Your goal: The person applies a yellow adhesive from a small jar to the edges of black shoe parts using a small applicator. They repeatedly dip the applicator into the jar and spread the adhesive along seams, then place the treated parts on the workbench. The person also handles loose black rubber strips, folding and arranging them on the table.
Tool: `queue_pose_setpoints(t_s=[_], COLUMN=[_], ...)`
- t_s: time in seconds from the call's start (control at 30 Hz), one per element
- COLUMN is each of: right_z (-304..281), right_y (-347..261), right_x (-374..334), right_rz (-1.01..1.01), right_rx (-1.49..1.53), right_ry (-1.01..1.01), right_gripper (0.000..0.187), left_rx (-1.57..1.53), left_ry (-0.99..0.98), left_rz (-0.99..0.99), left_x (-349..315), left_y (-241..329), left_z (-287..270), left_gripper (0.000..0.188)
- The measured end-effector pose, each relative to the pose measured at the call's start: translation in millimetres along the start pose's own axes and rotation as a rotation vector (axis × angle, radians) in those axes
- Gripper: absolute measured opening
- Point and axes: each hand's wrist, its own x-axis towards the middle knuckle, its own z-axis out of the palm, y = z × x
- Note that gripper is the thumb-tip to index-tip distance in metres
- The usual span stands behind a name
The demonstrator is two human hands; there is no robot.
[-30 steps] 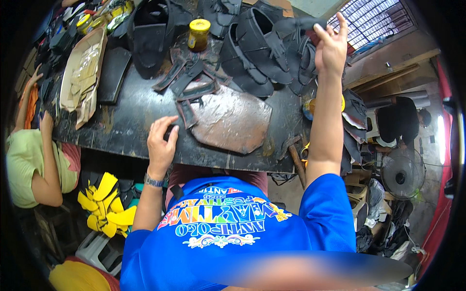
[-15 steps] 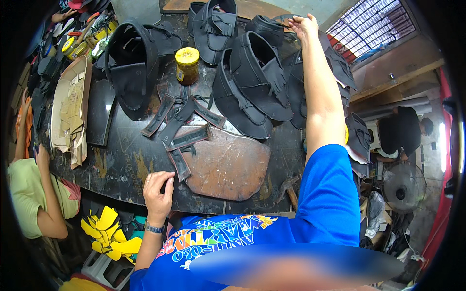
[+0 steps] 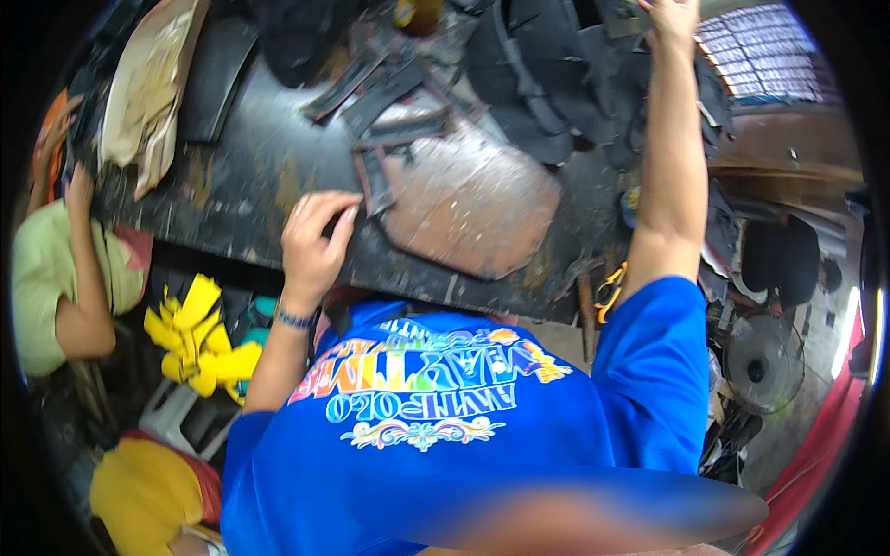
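Observation:
My left hand [image 3: 315, 241] rests on the front edge of a dark workbench [image 3: 241, 176], fingers curled, fingertips beside a short black strap piece [image 3: 375, 181]. That strap lies against a worn brown cutting slab [image 3: 473, 204]. My right arm stretches far over the bench, and my right hand [image 3: 672, 18] is at the picture's top edge among a pile of black sandals [image 3: 556, 83]. Its fingers are partly cut off, so its grip is unclear. More black straps [image 3: 380, 93] lie beyond the slab.
Beige pattern pieces [image 3: 148, 83] lie at the bench's left end. A person in a green top [image 3: 42, 287] sits at the left. Yellow cut pieces [image 3: 199, 338] are below the bench. Tools with a yellow handle [image 3: 607, 287] hang at its front; a fan [image 3: 765, 361] stands right.
My head has moved in over the bench, so everything looks larger and lower. My right hand has reached further into the sandal pile. My left hand has stayed at the bench edge.

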Motion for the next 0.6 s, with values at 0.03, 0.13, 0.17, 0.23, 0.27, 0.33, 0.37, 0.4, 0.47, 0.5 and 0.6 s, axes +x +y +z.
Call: queue_pose_setpoints(t_s=[0.03, 0.13, 0.17, 0.23, 0.27, 0.33, 0.37, 0.4, 0.47, 0.5, 0.6], right_z=[19.4, 61.1, 72.1, 95.4, 106.0, 118.5, 123.5, 128.5, 136.0, 139.0, 139.9], right_y=[-19.6, -60.7, -68.5, -69.9, -66.2, -56.0, -49.5, -42.9, -34.4, -32.7, -40.7], right_x=[-21.7, -128.7, -165.8, -226.3, -249.0, -274.2, -280.4, -281.6, -279.0, -276.5, -275.4], right_rz=[0.098, 0.125, 0.162, 0.148, 0.195, -0.25, -0.392, -0.534, -0.621, -0.585, -0.445], right_rx=[-0.015, 0.056, 0.003, -0.085, -0.2, -0.679, -0.794, -0.908, -0.925, -0.909, -0.845], right_ry=[-0.004, -0.328, -0.353, -0.46, -0.442, -0.508, -0.525, -0.539, -0.602, -0.643, -0.668], right_gripper=[0.086, 0.068, 0.066, 0.066, 0.073, 0.076, 0.073, 0.071, 0.063, 0.062, 0.063], left_rx=[-0.01, -0.075, -0.116, -0.201, -0.209, -0.226, -0.173, -0.117, -0.009, 0.023, 0.225], left_ry=[0.017, 0.048, 0.043, 0.039, 0.053, 0.082, 0.063, 0.049, 0.02, -0.038, -0.068], left_rz=[0.011, 0.008, -0.017, -0.061, -0.047, -0.014, 0.077, 0.161, 0.308, 0.297, 0.279], left_x=[-0.2, -1.6, -2.1, -0.5, 1.5, 8.8, 13.8, 17.6, 25.3, 29.8, 27.3], left_y=[-2.1, -5.7, -5.9, -5.3, -4.4, -3.7, -4.0, -3.5, -3.0, -3.0, -4.2], left_z=[0.4, 0.8, 0.2, -1.4, -1.4, -1.6, -1.7, -0.2, 5.5, 9.4, 16.6], left_gripper=[0.011, 0.013, 0.013, 0.014, 0.015, 0.015, 0.018, 0.02, 0.022, 0.025, 0.027])
